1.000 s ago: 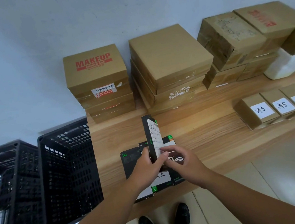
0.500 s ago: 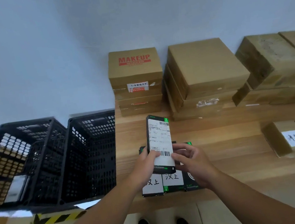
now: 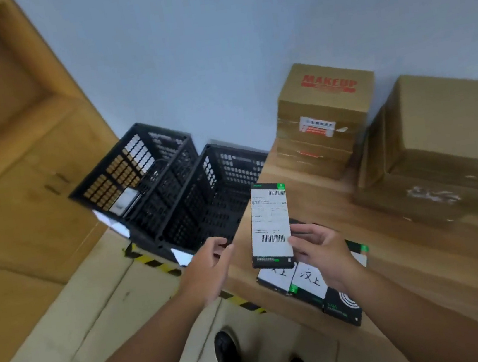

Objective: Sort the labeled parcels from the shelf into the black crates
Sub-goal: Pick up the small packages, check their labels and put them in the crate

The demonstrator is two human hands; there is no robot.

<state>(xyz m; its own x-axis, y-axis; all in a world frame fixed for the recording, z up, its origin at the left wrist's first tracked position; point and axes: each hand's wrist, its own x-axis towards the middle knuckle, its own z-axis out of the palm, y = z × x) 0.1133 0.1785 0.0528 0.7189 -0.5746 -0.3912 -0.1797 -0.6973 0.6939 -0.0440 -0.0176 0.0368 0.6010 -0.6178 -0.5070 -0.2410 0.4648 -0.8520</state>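
Parcel (image 3: 269, 225) above shelf (image 3: 401, 253) edge, crates (image 3: 205, 213) beside

Black crates (image 3: 190, 193), black-and-green parcel (image 3: 269, 225) with white barcoded label, yellow-black floor tape (image 3: 154, 261).

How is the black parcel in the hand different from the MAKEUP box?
The parcel is black and slim; the MAKEUP box is brown and chunky. The parcel is held up by the right hand; the MAKEUP box sits on other boxes. Both carry a white label.
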